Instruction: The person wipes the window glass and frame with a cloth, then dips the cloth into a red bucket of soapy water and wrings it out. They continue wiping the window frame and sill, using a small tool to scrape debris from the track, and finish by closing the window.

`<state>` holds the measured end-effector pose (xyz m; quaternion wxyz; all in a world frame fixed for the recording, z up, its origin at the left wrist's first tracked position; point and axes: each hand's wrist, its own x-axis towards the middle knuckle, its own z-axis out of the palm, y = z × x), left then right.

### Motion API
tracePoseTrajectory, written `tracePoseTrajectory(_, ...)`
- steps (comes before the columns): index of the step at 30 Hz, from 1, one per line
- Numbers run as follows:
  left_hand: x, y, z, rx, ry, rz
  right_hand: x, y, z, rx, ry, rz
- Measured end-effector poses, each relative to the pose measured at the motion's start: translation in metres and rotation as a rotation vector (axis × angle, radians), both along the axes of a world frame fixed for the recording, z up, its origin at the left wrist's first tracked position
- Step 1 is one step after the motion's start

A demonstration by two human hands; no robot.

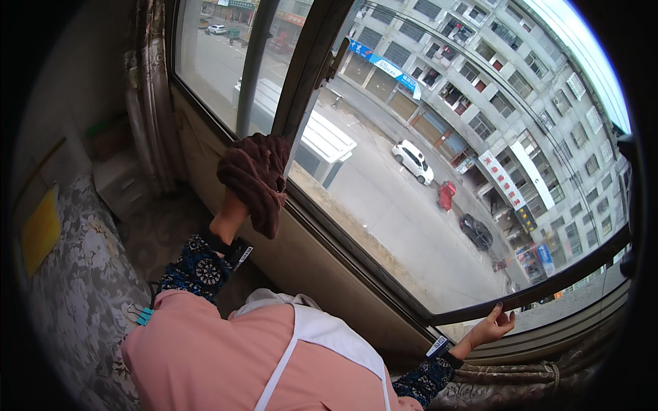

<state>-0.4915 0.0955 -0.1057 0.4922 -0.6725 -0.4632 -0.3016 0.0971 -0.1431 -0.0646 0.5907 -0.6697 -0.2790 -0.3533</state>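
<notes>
My left hand (232, 209) is wrapped in a bunched dark brown cloth (257, 175), which covers its fingers. The cloth is up against the window frame (291, 113) by the lower end of the upright bar. A flap of the cloth hangs below my wrist. Off to the right, my right hand (486, 330) has curled fingers at the edge of the dark-framed sliding window sash (541, 291). Its fingertips touch the sash's side bar, and the palm is partly turned away.
A patterned curtain (149, 103) hangs left of the window; another gathered curtain (514, 373) lies at lower right. A bed with a grey floral cover (79, 294) and a yellow item (41, 229) is at left, near a pale cabinet (123, 185). Outside are a street and buildings.
</notes>
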Motion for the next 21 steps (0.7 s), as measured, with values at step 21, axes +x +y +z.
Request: tracePoseTrajectory(21,0.003,0.045,0.016,0.267,0.746,1.091,0.021,-0.008,0.004,-0.132,-0.166,-0.173)
